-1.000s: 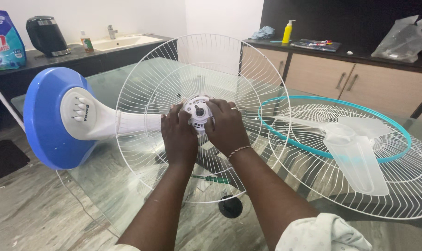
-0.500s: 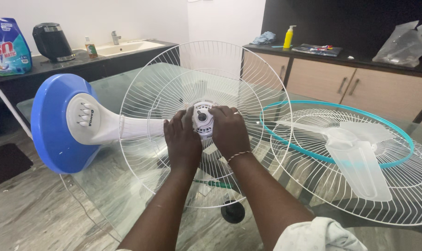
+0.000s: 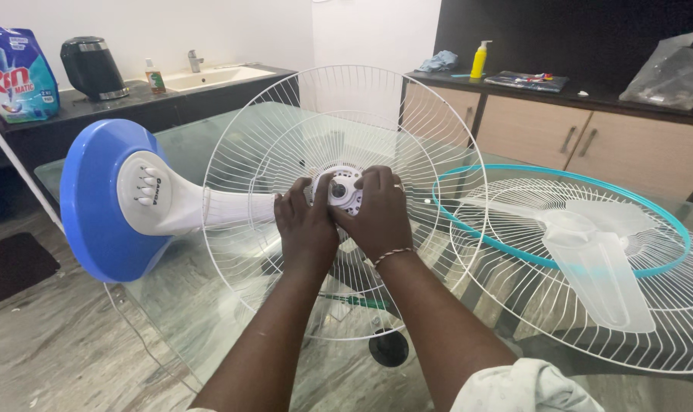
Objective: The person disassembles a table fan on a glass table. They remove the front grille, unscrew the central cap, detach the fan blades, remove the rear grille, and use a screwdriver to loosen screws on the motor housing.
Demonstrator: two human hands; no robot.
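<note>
White wire is what you are working through: your left hand (image 3: 307, 227) and right hand (image 3: 377, 217) are both curling around the small white plastic hub nut (image 3: 343, 188) at the centre of the rear fan guard (image 3: 345, 200), fingers closed in a pinching grip on its rim from either side. The guard is standing upright on the glass table (image 3: 209, 305), mounted on the motor end of the fan, which is lying on its side.

Judging by its look, the nut is light, hard and smooth, so it is probably going to slip unless you are gripping its ridged edge. The thin wire guard looks springy and easily bent; bracing at the hub rather than the spokes seems safer.

Beneath your wrists a green-handled screwdriver (image 3: 354, 300) is lying on the glass. To your left the blue fan base (image 3: 91, 202) is jutting past the table edge. Further right, the front guard with a teal ring (image 3: 560, 259) is lying flat, a translucent fan blade (image 3: 598, 259) resting on it.
</note>
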